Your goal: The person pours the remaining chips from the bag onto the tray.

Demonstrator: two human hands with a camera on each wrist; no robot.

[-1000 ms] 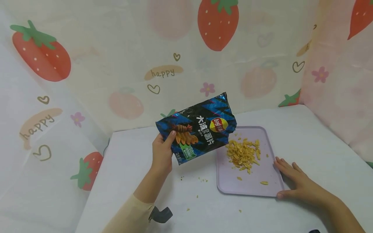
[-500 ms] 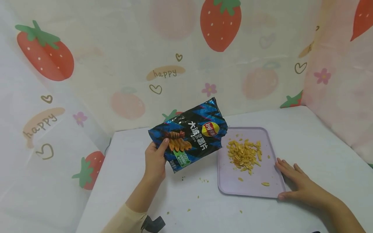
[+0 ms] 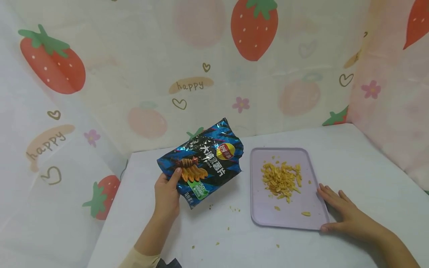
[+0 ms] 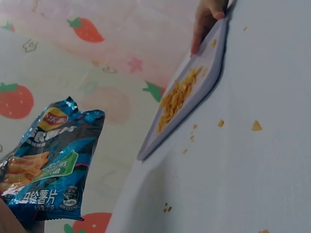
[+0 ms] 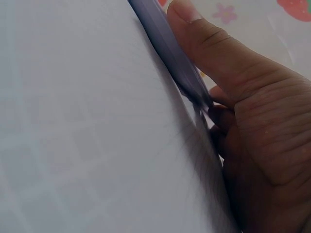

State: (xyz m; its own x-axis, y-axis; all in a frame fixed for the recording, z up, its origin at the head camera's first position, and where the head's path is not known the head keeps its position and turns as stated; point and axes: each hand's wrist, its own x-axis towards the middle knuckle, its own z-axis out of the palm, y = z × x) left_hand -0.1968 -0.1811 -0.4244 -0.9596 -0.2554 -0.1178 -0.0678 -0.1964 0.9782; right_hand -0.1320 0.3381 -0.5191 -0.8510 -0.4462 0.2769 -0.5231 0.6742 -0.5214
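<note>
My left hand (image 3: 167, 197) grips a blue-and-black Lay's chip bag (image 3: 204, 163) by its bottom end, thumb on the printed front. The bag is tilted, its ragged upper end pointing up and right above the table, left of the tray. In the left wrist view the chip bag (image 4: 53, 165) stands at the lower left. A pale purple tray (image 3: 285, 219) lies on the table with a heap of broken yellow chips (image 3: 281, 178) on it. At the tray's right side, my right hand (image 3: 352, 216) rests with fingers extended along the edge and thumb at the near corner.
Several small crumbs (image 3: 234, 209) are scattered over the white table (image 3: 207, 234) in front of and left of the tray. A cloth backdrop (image 3: 151, 74) printed with strawberries rises behind the table and along both sides.
My left hand has carried the chip bag left and slightly down, off the tray's left edge. The right hand stays at the tray, and the chip heap looks the same.
</note>
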